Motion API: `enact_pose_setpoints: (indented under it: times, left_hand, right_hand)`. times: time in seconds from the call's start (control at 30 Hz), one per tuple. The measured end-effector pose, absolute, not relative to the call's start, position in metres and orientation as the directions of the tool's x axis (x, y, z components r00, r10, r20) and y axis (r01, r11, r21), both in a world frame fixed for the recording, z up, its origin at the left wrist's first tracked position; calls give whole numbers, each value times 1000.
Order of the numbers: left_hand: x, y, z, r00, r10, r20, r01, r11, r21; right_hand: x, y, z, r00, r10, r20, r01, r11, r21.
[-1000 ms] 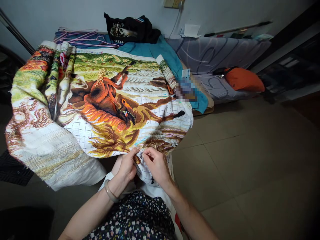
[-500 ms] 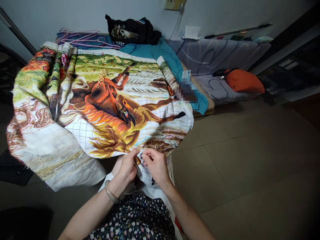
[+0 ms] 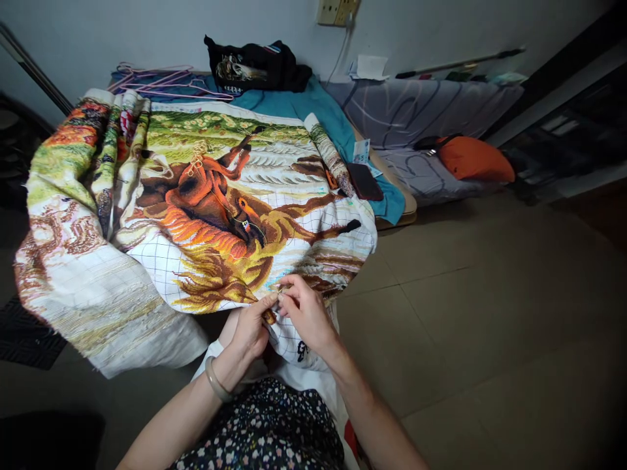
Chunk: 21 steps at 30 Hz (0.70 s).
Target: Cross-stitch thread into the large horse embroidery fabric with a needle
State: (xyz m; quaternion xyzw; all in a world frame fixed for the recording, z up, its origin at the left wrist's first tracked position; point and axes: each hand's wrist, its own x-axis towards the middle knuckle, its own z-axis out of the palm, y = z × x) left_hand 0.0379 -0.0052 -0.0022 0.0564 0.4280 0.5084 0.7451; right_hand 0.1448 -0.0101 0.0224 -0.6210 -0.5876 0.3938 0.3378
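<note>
A dull grey tiled floor [image 3: 441, 326] spreads out to the right. The broad white gridded embroidered cloth [image 3: 289, 225], stitched in orange, brown, gold and green, lies over a teal fabric sheet [image 3: 306, 104], its near edge at the person's hands and its left part hanging in folds. Behind is a seat draped in grey patterned fabric [image 3: 392, 111], bearing a rounded orange bag [image 3: 475, 158]. Beyond the embroidery lie a crumpled black printed bag [image 3: 255, 65] and thin pink hangers [image 3: 157, 81]. The right hand [image 3: 306, 310] has its fingers bent close together at the cloth; I cannot tell whether they grip anything. Just beside it, the left hand [image 3: 252, 326] pinches the cloth's near edge, thumb on top. A tan thread tangle [image 3: 196, 160] rests on the stitched picture.
</note>
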Motion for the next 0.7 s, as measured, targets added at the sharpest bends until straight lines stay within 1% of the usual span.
enact_pose_setpoints:
  times: [0.13, 0.17, 0.2, 0.23, 0.27, 0.3, 0.33, 0.37, 0.4, 0.43, 0.47, 0.53, 0.57, 0.63, 0.7]
  left_hand:
    - [37, -6, -1, 119, 808, -577, -707, 477, 522]
    - [37, -6, 0, 120, 810, -574, -706, 476, 525]
    - [37, -6, 0, 119, 811, -572, -704, 475, 527]
    - [37, -6, 0, 117, 813, -570, -703, 473, 530]
    - [37, -6, 0, 116, 814, -569, -704, 471, 531]
    - [36, -6, 0, 115, 815, -568, -706, 470, 531]
    - [36, -6, 0, 115, 815, -568, -708, 468, 529]
    - [36, -6, 0, 118, 815, -567, -710, 468, 526]
    - [35, -6, 0, 124, 815, -566, -712, 471, 522]
    - [35, -6, -1, 130, 813, -567, -714, 474, 516]
    - [35, -6, -1, 131, 810, -572, -716, 476, 511]
    - [35, -6, -2, 126, 802, -584, -722, 477, 501]
    - [35, -6, -2, 123, 799, -589, -725, 478, 496]
    - [35, -6, -3, 123, 800, -587, -732, 473, 491]
    - [35, -6, -3, 137, 809, -571, -736, 469, 488]
  right_hand:
    - [143, -6, 27, -37, 993, -115, 623, -67, -779]
    - [145, -4, 29, -27, 993, -113, 622, -71, -780]
    - [148, -2, 33, 2, 995, -96, 588, -79, -805]
    - [153, 0, 37, 55, 997, -62, 512, -82, -855]
    - [161, 2, 44, 127, 992, -21, 393, -70, -917]
    - [171, 4, 52, 212, 977, 16, 246, -38, -969]
    - [183, 7, 61, 300, 952, 52, 84, 27, -996]
    - [195, 9, 70, 343, 936, 74, -51, 97, -994]
    - [206, 11, 78, 378, 920, 106, -149, 174, -973]
    - [216, 12, 85, 431, 889, 156, -216, 269, -938]
    - [223, 13, 89, 471, 858, 203, -249, 350, -903]
    - [227, 11, 87, 542, 794, 276, -215, 448, -868]
    - [224, 8, 81, 548, 783, 293, -169, 447, -879]
    - [210, -1, 63, 477, 839, 262, -76, 337, -939]
    - [192, -12, 42, 270, 955, 119, -14, 127, -992]
